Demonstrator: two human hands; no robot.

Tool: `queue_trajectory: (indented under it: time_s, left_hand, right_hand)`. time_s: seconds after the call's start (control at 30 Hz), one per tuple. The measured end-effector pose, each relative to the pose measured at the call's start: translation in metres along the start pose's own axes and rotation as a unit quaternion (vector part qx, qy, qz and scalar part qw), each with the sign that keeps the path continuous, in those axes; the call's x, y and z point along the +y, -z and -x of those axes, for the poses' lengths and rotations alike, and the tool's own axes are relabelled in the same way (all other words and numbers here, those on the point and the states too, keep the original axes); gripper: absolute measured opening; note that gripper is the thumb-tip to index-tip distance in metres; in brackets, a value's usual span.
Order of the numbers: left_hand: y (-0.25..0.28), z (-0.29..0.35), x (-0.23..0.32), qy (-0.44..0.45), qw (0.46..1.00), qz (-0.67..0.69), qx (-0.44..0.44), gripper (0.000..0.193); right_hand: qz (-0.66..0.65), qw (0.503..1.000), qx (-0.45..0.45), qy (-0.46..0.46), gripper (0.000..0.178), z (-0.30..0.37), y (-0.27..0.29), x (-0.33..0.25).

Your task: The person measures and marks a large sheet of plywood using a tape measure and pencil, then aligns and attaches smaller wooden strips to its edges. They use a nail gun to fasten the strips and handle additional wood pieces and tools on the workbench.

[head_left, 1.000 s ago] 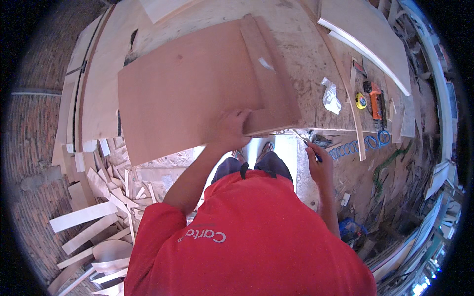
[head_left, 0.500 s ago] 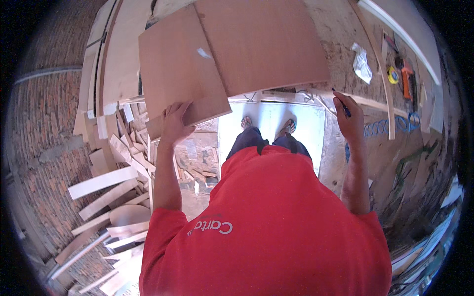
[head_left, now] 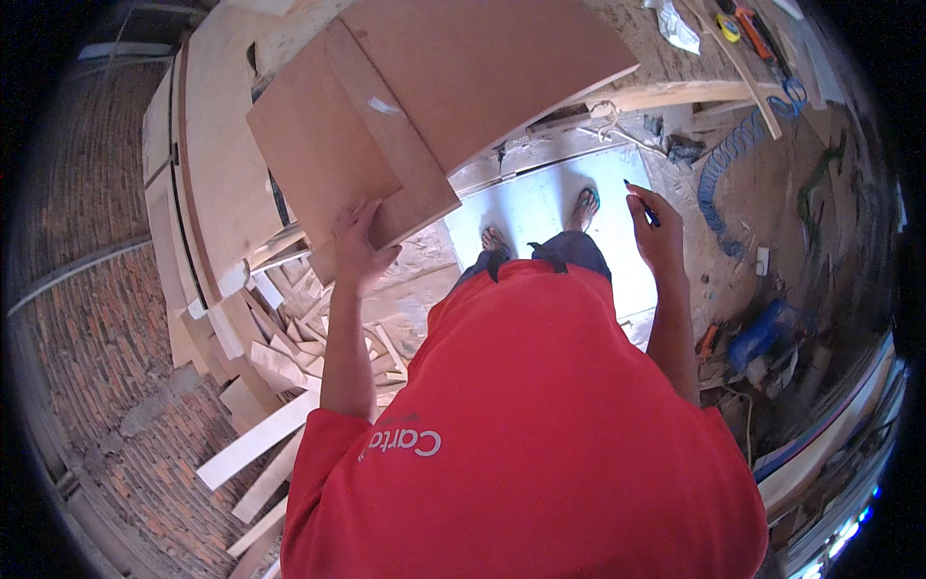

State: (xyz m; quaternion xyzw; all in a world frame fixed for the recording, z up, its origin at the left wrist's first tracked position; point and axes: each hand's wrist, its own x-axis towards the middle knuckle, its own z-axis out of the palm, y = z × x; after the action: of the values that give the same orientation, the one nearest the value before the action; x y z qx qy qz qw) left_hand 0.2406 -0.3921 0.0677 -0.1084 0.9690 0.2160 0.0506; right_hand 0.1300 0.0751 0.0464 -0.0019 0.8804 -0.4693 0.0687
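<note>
My left hand [head_left: 363, 249] grips the near edge of a reddish-brown board [head_left: 313, 159], fingers on top and thumb at the front edge. An L-shaped band [head_left: 424, 198] runs along that board's right and near sides; whether it is a separate strip I cannot tell. A larger reddish-brown panel [head_left: 502, 72] lies against it on the right. Out to the right, away from the boards, my right hand [head_left: 660, 239] is closed around a dark blue pen [head_left: 653, 218], its tip pointing up and left.
Pale sheets [head_left: 227, 125] lie to the left, with scattered wood offcuts [head_left: 260, 439] below them. A coiled blue hose [head_left: 714, 179] hangs at the right. A yellow tape measure [head_left: 727, 27], an orange-handled tool [head_left: 752, 29] and crumpled white plastic [head_left: 673, 24] rest at the upper right.
The view has turned, and the bench shows higher in the picture. My left hand has shifted right along the board's near edge. My right hand, still with the pen, is farther from the bench.
</note>
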Motion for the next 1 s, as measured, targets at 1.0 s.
queue_trajectory:
  time_s: [1.0]
  left_hand:
    - [-0.042, -0.058, -0.006, -0.070, 0.997, -0.008, 0.022, 0.086]
  right_hand:
    - [0.025, 0.999, 0.009, -0.024, 0.025, 0.038, -0.015, -0.007]
